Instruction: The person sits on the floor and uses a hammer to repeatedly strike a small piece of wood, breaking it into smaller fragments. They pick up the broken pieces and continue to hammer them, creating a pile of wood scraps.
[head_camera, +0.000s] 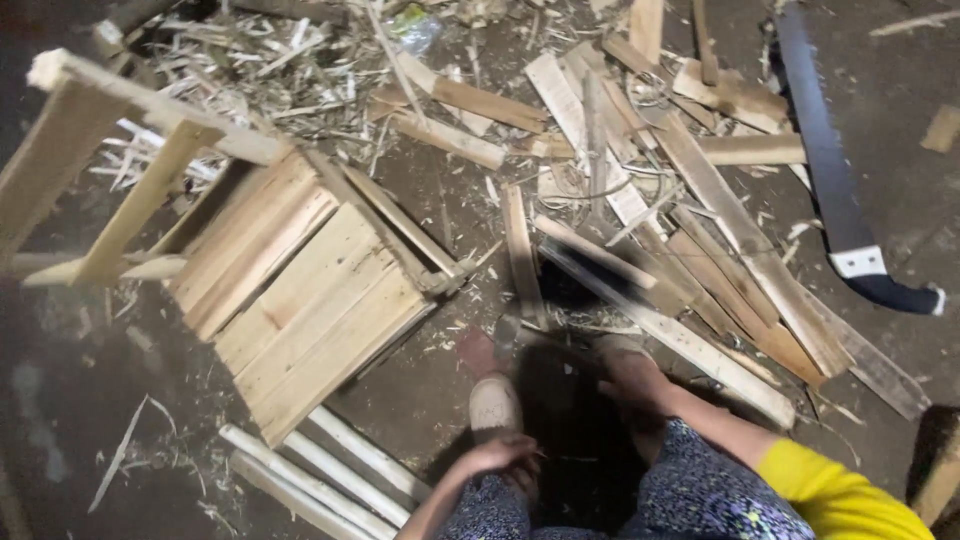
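Dark dirt floor (60, 400) strewn with wood shavings and offcuts fills the view, seen from above the person's knees in blue patterned cloth. Low in the middle, the left hand (500, 455) hangs with fingers curled loosely downward just behind a pale sandal (495, 405); whether it pinches anything I cannot tell, since the fingertips are blurred and turned away. To its right, the right hand (635, 375), at the end of a bare forearm coming from a yellow sleeve (835, 495), lies on the near end of a long wooden slat (680, 335); it looks closed down on the slat, though motion blur hides the exact grip. That slat runs away from the right hand up and to the left, toward a short upright-lying strip (522, 255) just ahead of the left hand. Beyond the right hand spreads a loose heap of flat planks (740, 240), crossing one another. Farther right of that heap lies a long dark saw blade with a white band near its handle (835, 190). Ahead and left of the left hand sits a slatted wooden crate (300, 290), tipped on its side, with an open wooden frame (120, 150) leaning beyond it. Close on the left of the left hand lie several pale round sticks (320, 475), side by side.
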